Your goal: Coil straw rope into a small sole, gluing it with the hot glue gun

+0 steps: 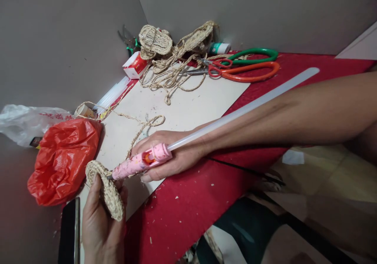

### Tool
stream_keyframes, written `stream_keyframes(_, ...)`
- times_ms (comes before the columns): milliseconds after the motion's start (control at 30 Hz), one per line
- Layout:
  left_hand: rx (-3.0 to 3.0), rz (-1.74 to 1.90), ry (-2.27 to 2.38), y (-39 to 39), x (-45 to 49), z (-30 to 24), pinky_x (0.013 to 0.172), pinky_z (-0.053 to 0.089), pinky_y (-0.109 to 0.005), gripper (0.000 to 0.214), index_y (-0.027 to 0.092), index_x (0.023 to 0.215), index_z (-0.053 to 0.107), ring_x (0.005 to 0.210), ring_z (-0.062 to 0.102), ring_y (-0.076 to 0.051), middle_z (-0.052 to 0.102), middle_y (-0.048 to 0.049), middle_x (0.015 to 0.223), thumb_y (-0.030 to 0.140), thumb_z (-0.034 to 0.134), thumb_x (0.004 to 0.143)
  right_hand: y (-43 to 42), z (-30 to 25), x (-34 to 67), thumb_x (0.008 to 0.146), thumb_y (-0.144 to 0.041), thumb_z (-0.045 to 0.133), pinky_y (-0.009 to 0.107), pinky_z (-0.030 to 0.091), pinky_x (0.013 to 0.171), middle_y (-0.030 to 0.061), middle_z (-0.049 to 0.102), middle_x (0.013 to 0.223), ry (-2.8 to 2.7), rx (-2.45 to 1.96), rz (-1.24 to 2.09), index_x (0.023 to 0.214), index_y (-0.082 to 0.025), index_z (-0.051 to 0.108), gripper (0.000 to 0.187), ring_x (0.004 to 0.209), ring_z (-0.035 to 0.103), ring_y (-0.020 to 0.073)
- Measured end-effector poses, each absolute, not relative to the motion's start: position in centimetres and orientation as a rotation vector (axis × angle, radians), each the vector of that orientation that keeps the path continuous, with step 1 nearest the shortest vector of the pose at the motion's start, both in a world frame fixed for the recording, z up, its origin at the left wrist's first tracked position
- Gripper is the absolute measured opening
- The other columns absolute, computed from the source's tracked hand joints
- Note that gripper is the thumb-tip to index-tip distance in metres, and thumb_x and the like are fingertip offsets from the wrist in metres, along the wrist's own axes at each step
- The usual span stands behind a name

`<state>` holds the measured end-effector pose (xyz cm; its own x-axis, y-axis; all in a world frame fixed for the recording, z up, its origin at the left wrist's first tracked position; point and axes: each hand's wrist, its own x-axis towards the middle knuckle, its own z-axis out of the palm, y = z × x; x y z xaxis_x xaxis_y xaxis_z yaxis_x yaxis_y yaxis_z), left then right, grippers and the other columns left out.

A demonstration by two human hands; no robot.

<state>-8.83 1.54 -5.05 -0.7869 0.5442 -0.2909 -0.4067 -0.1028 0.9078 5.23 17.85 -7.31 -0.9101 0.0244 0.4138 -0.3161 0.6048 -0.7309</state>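
Braided straw cord, coiled into a flat oval piece, is gripped between the thumb and fingers of my left hand. My right hand is wrapped round a pink hot glue gun. Its nozzle meets the edge of the straw piece near my left fingertips. A long translucent glue stick sticks out of the gun's rear and runs along my right forearm. Loose straw braid trails over the pale board from beside my right hand. The right fingers are partly hidden behind the gun.
A pale board lies on the red table cover. Large scissors, straw braid bundles, a red-and-white box and green-handled pliers lie by the wall. A red plastic bag and phone are beyond my left hand.
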Motion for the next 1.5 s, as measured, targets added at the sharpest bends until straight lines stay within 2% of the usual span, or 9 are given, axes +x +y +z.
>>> stream_keyframes(133, 0.182, 1.918, 1.507, 1.6, -8.6, -5.1, 0.041, 0.043, -0.018, 0.017, 0.017, 0.085, 0.063, 0.052, 0.058, -0.010, 0.064, -0.0013, 0.069, 0.016, 0.047, 0.088, 17.7, -7.6, 5.3, 0.082, -0.030, 0.055, 0.019, 0.036, 0.063, -0.0001, 0.053, 0.070, -2.408, 0.227, 1.215, 0.074, -0.012, 0.054, 0.019, 0.063, 0.046, 0.0081)
stream_keyframes(200, 0.190, 1.906, 1.502, 1.6, -8.6, -5.1, 0.042, 0.044, -0.018, 0.018, 0.017, 0.086, 0.064, 0.053, 0.059, -0.011, 0.065, -0.0013, 0.070, 0.015, 0.046, 0.088, 17.7, -7.7, 5.4, 0.081, -0.029, 0.056, 0.018, 0.034, 0.059, -0.0024, 0.048, 0.066, -2.372, 0.233, 1.234, 0.071, -0.014, 0.050, 0.019, 0.059, 0.042, 0.0067)
stream_keyframes(500, 0.159, 1.939, 1.568, 1.5, -8.7, -5.3, 0.042, 0.046, -0.020, 0.018, 0.017, 0.088, 0.066, 0.053, 0.060, -0.011, 0.067, 0.0000, 0.072, 0.017, 0.047, 0.089, 17.4, -7.5, 5.7, 0.081, -0.028, 0.055, 0.017, 0.032, 0.056, -0.0038, 0.045, 0.062, -2.354, 0.254, 1.228, 0.069, -0.015, 0.046, 0.019, 0.055, 0.040, 0.0057)
stream_keyframes(733, 0.119, 2.008, 1.566, 1.9, -8.3, -5.3, 0.044, 0.048, -0.019, 0.018, 0.019, 0.090, 0.067, 0.055, 0.061, -0.010, 0.068, 0.0022, 0.075, 0.018, 0.049, 0.089, 17.0, -7.7, 6.0, 0.082, -0.029, 0.053, 0.018, 0.033, 0.056, -0.0021, 0.050, 0.065, -2.355, 0.264, 1.204, 0.072, -0.015, 0.048, 0.018, 0.056, 0.042, 0.0062)
stream_keyframes(1000, 0.055, 2.045, 1.618, 2.2, -8.1, -5.4, 0.048, 0.052, -0.020, 0.018, 0.019, 0.090, 0.068, 0.058, 0.063, -0.010, 0.069, 0.0015, 0.075, 0.018, 0.050, 0.088, 16.7, -7.7, 5.9, 0.081, -0.034, 0.054, 0.023, 0.032, 0.056, -0.0012, 0.050, 0.065, -2.475, 0.168, 0.945, 0.069, -0.018, 0.042, 0.023, 0.058, 0.043, 0.0107)
stream_keyframes(1233, 0.023, 2.019, 1.651, 2.4, -7.9, -5.2, 0.044, 0.050, -0.021, 0.017, 0.019, 0.089, 0.069, 0.056, 0.062, -0.010, 0.069, 0.0021, 0.075, 0.019, 0.052, 0.087, 16.6, -7.9, 5.9, 0.081, -0.036, 0.052, 0.024, 0.031, 0.054, -0.0015, 0.053, 0.066, -2.478, 0.121, 0.918, 0.070, -0.018, 0.045, 0.022, 0.057, 0.044, 0.0109)
stream_keyframes(1400, 0.024, 2.054, 1.633, 2.4, -7.9, -5.2, 0.051, 0.054, -0.023, 0.018, 0.021, 0.091, 0.069, 0.062, 0.065, -0.011, 0.069, 0.0026, 0.077, 0.020, 0.052, 0.088, 16.4, -7.8, 6.0, 0.079, -0.035, 0.054, 0.022, 0.031, 0.053, -0.0023, 0.052, 0.064, -2.506, 0.111, 0.973, 0.068, -0.018, 0.044, 0.022, 0.056, 0.043, 0.0102)
stream_keyframes(1500, 0.028, 2.058, 1.632, 2.5, -7.9, -5.3, 0.050, 0.053, -0.022, 0.017, 0.020, 0.089, 0.069, 0.061, 0.064, -0.011, 0.069, 0.0025, 0.076, 0.020, 0.052, 0.088, 16.4, -7.7, 6.1, 0.079, -0.035, 0.054, 0.022, 0.031, 0.053, -0.0028, 0.051, 0.063, -2.497, 0.111, 0.997, 0.068, -0.018, 0.044, 0.022, 0.056, 0.042, 0.0097)
